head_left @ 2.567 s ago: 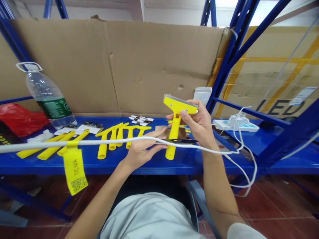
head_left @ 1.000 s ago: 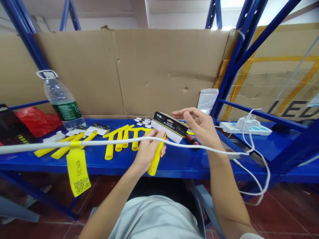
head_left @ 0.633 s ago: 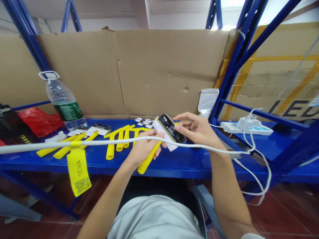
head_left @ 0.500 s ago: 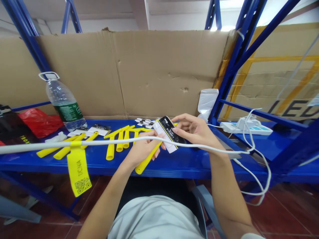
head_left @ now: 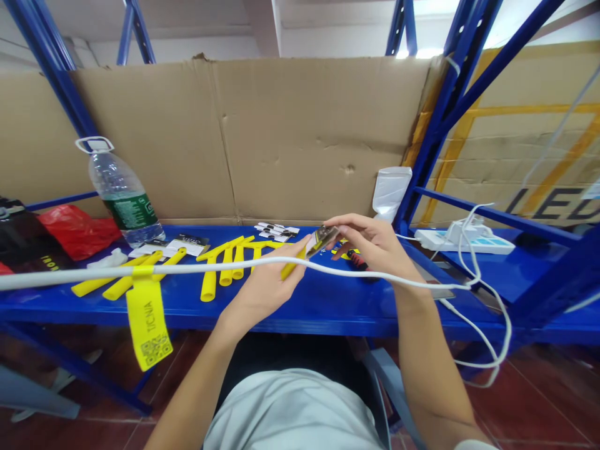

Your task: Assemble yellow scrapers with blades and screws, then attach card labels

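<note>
My left hand (head_left: 269, 281) is closed around a yellow-handled tool (head_left: 291, 269), most of which the fingers hide. At the tool's far end, a black, white and yellow printed card (head_left: 322, 239) is tilted nearly edge-on to me. My right hand (head_left: 370, 242) pinches the card's upper right edge between thumb and fingers. Beneath the right hand lies a red-and-black object (head_left: 359, 259), partly covered. To the left, several yellow T-shaped tools (head_left: 209, 281) lie on the blue table (head_left: 328, 306). Behind the hands is a small pile of black-and-white cards (head_left: 276, 232).
A white cable (head_left: 178, 269) with a yellow tag (head_left: 149, 322) crosses before my hands. At left stand a water bottle (head_left: 124, 200), a red plastic bag (head_left: 77, 230) and more carded yellow tools (head_left: 119, 287). A power strip (head_left: 487, 245) lies right; cardboard (head_left: 300, 137) backs the table.
The card has tipped from facing me to nearly edge-on. My left hand has turned over the handle, hiding more of it. The red-and-black object now shows under my right hand.
</note>
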Demonstrator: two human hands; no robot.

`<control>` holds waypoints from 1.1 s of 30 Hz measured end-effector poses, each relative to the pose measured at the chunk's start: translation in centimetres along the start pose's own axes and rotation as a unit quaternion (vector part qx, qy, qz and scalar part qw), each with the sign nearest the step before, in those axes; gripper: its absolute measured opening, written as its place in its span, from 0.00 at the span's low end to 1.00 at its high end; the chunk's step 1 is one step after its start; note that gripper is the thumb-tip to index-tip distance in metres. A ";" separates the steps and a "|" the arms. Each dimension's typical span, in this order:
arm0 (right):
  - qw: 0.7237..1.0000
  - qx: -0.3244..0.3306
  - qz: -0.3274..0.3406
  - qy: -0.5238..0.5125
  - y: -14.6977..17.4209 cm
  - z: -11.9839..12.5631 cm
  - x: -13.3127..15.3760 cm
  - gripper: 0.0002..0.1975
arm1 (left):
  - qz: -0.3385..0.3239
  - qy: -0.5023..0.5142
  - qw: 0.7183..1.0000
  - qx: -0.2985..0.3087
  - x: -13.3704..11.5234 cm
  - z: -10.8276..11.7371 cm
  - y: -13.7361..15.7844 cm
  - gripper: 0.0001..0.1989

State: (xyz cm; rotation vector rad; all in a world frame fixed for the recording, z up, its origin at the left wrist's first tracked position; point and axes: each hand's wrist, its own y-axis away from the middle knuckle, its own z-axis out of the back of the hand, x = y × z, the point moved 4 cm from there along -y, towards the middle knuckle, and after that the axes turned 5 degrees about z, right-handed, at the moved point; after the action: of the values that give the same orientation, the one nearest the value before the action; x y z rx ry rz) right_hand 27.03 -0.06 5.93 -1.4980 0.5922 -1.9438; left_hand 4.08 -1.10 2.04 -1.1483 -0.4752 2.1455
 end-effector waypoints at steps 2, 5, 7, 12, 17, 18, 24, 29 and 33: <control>1.000 0.013 0.007 0.007 0.0 -0.3 -0.2 0.16 | 0.068 0.044 0.997 0.017 0.1 -0.2 -0.1 0.17; 0.996 -0.014 0.040 0.083 -0.1 -0.1 -0.4 0.14 | 0.151 0.160 0.972 0.077 0.4 -0.7 -0.1 0.17; 0.988 -0.033 0.068 0.137 -0.2 0.2 -0.4 0.11 | 0.161 0.228 0.954 0.108 0.3 -0.9 -0.2 0.20; 0.979 -0.024 0.087 0.181 -0.4 0.2 -0.2 0.13 | 0.156 0.260 0.940 0.155 0.6 -0.8 -0.2 0.25; 0.989 -0.007 0.030 0.144 -0.3 -0.1 -0.5 0.18 | 0.146 0.223 0.952 0.150 1.1 -0.5 -0.2 0.23; 0.990 -0.012 0.026 0.137 -0.3 -0.1 -0.6 0.19 | 0.144 0.212 0.955 0.149 1.1 -0.5 -0.1 0.23; 0.995 -0.026 0.005 0.098 -0.2 0.2 -0.4 0.19 | 0.171 0.121 0.976 0.063 1.8 0.0 0.0 0.28; 0.996 -0.025 0.016 0.090 -0.1 0.2 0.1 0.17 | 0.065 -0.062 0.993 -0.077 1.3 1.0 0.2 0.39; 0.998 -0.032 -0.005 0.052 0.1 0.2 0.5 0.20 | -0.022 -0.145 0.988 -0.051 0.3 0.3 0.4 0.29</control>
State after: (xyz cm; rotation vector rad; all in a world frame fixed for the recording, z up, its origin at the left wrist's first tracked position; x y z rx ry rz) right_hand 27.15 -0.50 6.28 -1.4461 0.6997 -2.0383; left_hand 3.59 -1.12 1.76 -0.8707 -0.7412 2.2814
